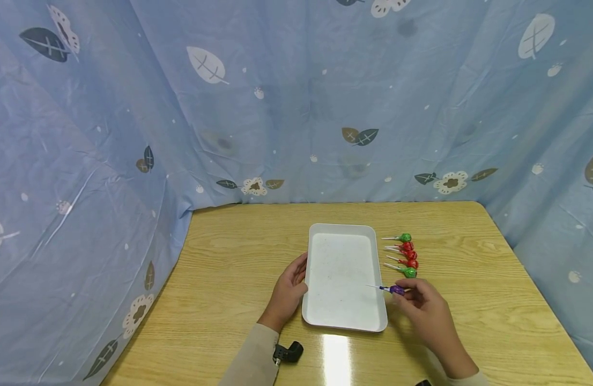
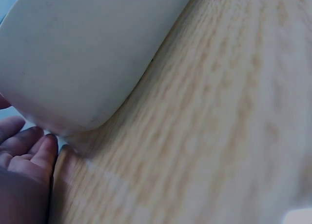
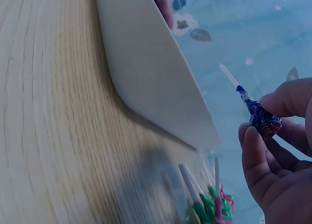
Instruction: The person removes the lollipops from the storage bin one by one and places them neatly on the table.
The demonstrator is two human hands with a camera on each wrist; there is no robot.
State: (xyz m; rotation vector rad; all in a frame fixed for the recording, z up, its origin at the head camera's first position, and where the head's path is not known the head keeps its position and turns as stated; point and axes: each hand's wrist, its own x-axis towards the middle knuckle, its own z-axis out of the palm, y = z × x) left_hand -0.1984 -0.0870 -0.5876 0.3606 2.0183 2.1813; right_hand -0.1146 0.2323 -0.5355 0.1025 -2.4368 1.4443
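A white rectangular tray (image 1: 345, 279) lies on the table, and my left hand (image 1: 289, 289) holds it at its left side. In the left wrist view the fingers (image 2: 44, 153) are bent against the tray's wall (image 2: 73, 63). My right hand (image 1: 424, 308) pinches a purple-wrapped lollipop (image 1: 397, 290) by its candy end between thumb and fingers. Its white stick points left over the tray's right rim. The right wrist view shows the lollipop (image 3: 263, 119) raised above the table, with a wrapper that is dark blue-purple with some red.
Right of the tray, several lollipops in red (image 1: 410, 254) and green (image 1: 409, 273) wrappers lie in a column, sticks pointing left. The wooden table (image 1: 238, 252) is bordered by a blue leaf-patterned curtain (image 1: 287, 107) behind and at both sides.
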